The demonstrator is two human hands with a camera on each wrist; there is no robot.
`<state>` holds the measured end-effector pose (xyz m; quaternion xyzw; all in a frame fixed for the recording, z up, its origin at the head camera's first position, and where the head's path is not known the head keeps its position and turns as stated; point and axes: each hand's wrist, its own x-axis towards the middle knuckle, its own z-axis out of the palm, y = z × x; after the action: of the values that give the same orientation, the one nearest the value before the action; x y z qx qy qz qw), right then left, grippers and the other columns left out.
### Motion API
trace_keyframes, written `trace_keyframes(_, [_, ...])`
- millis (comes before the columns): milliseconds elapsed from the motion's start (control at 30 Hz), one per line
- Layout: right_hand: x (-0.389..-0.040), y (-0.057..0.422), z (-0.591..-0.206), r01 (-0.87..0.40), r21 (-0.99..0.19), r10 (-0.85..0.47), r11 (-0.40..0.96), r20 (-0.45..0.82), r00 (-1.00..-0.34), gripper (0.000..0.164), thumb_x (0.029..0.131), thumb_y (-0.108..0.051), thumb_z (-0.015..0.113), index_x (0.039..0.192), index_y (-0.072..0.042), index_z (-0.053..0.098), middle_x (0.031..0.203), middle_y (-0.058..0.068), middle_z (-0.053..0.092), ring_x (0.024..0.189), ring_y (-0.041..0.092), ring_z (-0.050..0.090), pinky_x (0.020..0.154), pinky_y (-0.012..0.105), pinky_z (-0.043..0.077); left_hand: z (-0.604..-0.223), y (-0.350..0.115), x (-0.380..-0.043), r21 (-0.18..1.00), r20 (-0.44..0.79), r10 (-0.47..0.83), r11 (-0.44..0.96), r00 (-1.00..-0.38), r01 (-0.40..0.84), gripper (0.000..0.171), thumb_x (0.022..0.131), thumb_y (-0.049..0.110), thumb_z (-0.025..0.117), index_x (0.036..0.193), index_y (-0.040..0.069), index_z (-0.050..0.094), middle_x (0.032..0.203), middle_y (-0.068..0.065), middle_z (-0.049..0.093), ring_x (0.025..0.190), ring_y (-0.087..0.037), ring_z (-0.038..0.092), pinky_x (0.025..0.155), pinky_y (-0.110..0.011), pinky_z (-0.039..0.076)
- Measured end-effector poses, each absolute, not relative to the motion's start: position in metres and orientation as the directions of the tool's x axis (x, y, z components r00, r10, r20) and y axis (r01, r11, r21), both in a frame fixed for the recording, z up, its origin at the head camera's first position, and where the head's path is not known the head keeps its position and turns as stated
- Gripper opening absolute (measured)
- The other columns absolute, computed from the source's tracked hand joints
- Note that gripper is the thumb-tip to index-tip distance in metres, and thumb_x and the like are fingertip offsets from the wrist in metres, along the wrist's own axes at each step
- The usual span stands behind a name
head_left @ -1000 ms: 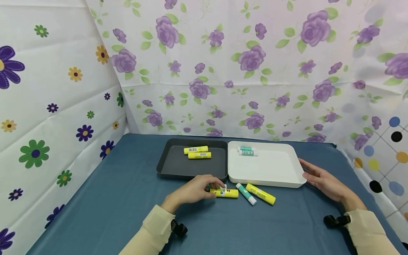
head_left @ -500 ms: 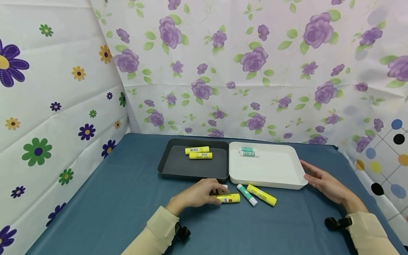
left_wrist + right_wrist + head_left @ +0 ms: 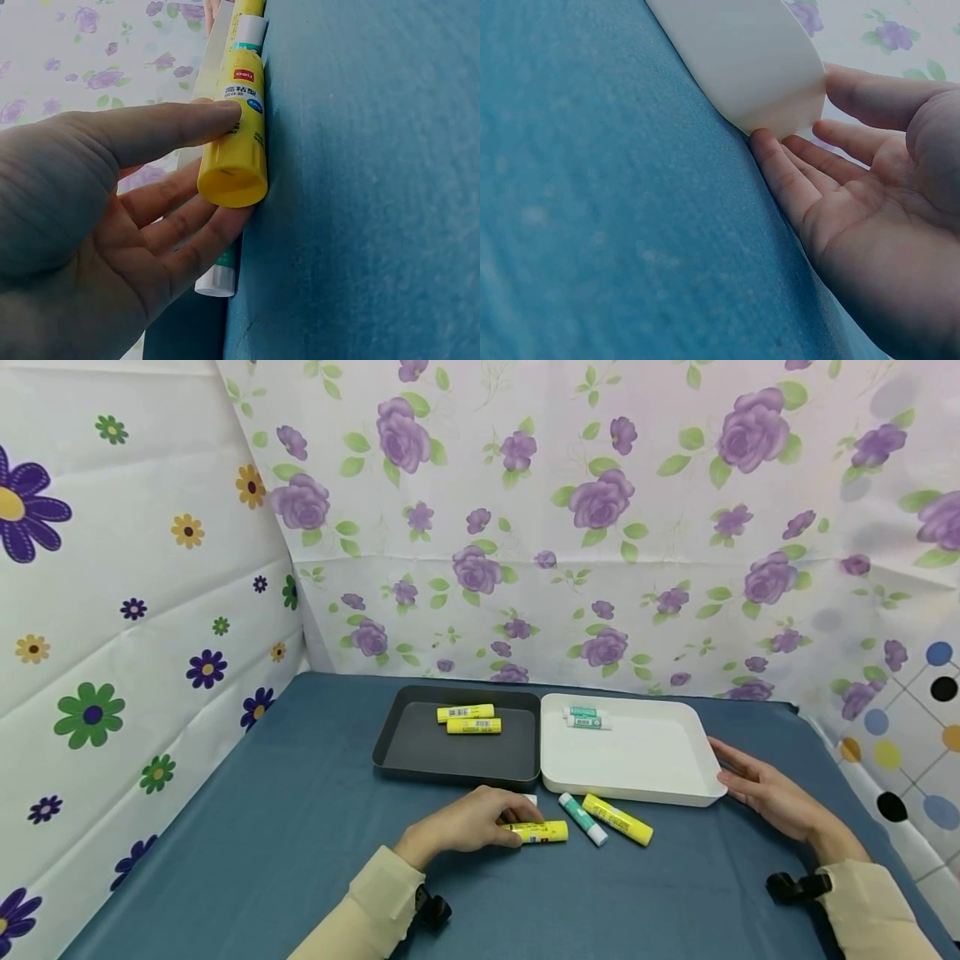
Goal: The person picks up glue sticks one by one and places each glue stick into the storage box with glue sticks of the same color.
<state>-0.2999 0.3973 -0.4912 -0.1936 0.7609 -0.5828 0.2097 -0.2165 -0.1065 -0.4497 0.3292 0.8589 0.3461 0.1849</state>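
My left hand (image 3: 474, 820) pinches a yellow glue stick (image 3: 547, 832) lying on the cloth in front of the trays. In the left wrist view its thumb lies over the label of the yellow glue stick (image 3: 241, 142), with the fingers behind. Behind that hand, mostly hidden, is a green glue stick with a white end (image 3: 216, 281). To the right lie another green-and-white glue stick (image 3: 582, 819) and a yellow one (image 3: 617, 820). My right hand (image 3: 772, 789) touches the right end of the white tray (image 3: 630, 768); extended fingers and thumb meet its corner (image 3: 780, 112).
The dark grey tray (image 3: 412, 752) stands left of the white tray, side by side. Two yellow glue sticks (image 3: 474, 726) lie in the grey one, two green glue sticks (image 3: 589, 722) in the white one. Blue cloth (image 3: 262, 827) covers the table; patterned curtains (image 3: 480, 527) hang behind.
My left hand has closed on the yellow glue stick, which has shifted slightly nearer and to the right. My right hand stays against the white tray. The head view has shifted a little.
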Motion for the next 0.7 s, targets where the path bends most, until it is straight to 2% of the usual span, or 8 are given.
trace_keyframes(267, [-0.299, 0.396, -0.491, -0.045, -0.965, -0.528, 0.258, -0.101, -0.843, 0.069, 0.114, -0.016, 0.042, 0.169, -0.014, 0.000, 0.172, 0.023, -0.009, 0.127, -0.024, 0.036, 0.097, 0.009, 0.042, -0.449, -0.110, -0.217, 0.717, -0.093, 0.702, 0.539, -0.706, 0.441, 0.041, 0.098, 0.010, 0.074, 0.137, 0.020, 0.070, 0.130, 0.008, 0.068, 0.107, -0.001, 0.062, 0.094, -0.023, 0.052])
trace_keyframes(533, [-0.299, 0.397, -0.492, -0.052, -0.971, -0.539, 0.234, -0.085, -0.838, 0.068, 0.114, -0.015, 0.041, 0.169, -0.013, 0.000, 0.172, 0.022, -0.009, 0.130, -0.022, 0.036, 0.099, 0.010, 0.042, -0.447, -0.115, -0.220, 0.744, -0.110, 0.694, 0.532, -0.711, 0.405, 0.039, 0.099, 0.013, 0.073, 0.137, 0.019, 0.070, 0.125, 0.008, 0.069, 0.100, -0.002, 0.062, 0.089, -0.023, 0.052])
trace_keyframes(700, [-0.300, 0.397, -0.492, -0.052, -0.970, -0.539, 0.236, -0.086, -0.838, 0.068, 0.114, -0.015, 0.041, 0.169, -0.014, 0.000, 0.172, 0.022, -0.009, 0.130, -0.022, 0.036, 0.099, 0.010, 0.042, -0.444, -0.121, -0.221, 0.761, -0.095, 0.686, 0.517, -0.722, 0.391, 0.038, 0.100, 0.015, 0.072, 0.138, 0.018, 0.070, 0.124, 0.007, 0.070, 0.103, -0.004, 0.063, 0.089, -0.025, 0.053])
